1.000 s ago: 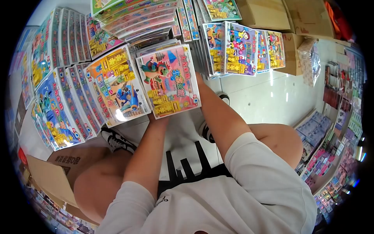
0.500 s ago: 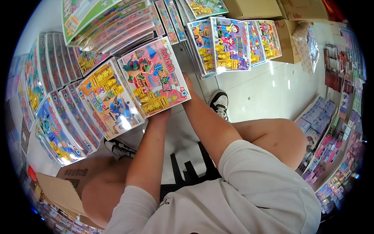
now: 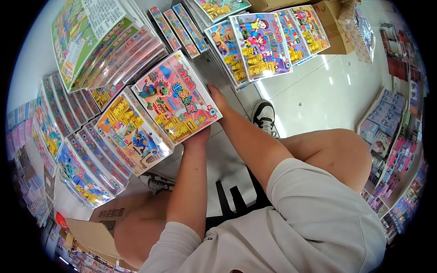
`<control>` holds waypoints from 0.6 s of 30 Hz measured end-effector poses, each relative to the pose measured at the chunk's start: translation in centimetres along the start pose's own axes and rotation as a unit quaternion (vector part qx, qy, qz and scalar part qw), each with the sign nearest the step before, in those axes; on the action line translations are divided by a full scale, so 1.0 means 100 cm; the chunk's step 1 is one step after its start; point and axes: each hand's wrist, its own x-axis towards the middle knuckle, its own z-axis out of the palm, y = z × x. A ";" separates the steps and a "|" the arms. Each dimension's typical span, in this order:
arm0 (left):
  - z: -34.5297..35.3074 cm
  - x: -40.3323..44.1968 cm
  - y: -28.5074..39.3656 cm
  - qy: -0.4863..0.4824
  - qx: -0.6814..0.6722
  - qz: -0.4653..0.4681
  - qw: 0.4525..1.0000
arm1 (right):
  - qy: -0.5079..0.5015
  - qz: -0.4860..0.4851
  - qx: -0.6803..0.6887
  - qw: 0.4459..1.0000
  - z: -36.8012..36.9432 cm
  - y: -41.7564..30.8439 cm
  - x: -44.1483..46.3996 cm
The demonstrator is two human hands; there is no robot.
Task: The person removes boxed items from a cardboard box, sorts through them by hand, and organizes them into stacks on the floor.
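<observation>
A pink picture box (image 3: 182,101) with a green dinosaur and yellow lettering lies face up between my hands, at the right end of a row of similar boxes. My left hand (image 3: 199,138) is at its near lower edge, with the fingers hidden beneath. Along the right side, my right hand (image 3: 217,101) presses against the box, its fingers partly out of sight. Directly left of the pink box, and touching it, leans an orange picture box (image 3: 134,129). Further left, several blue-fronted boxes (image 3: 84,170) lean in an overlapping row.
Behind stands a tall fanned stack of green boxes (image 3: 88,43). Purple picture boxes (image 3: 261,45) lie in a pile at the back right, near a cardboard carton (image 3: 334,27). An open carton (image 3: 93,234) sits by my left knee. Stocked shelves (image 3: 393,150) line the right.
The view has turned slightly, so the stacks appear shifted and tilted. Both hands stay at the pink box, which keeps its place beside the orange one.
</observation>
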 end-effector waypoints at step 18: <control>0.005 -0.002 0.007 0.040 0.011 0.038 0.998 | -0.089 0.177 0.040 0.979 0.034 -0.043 -0.070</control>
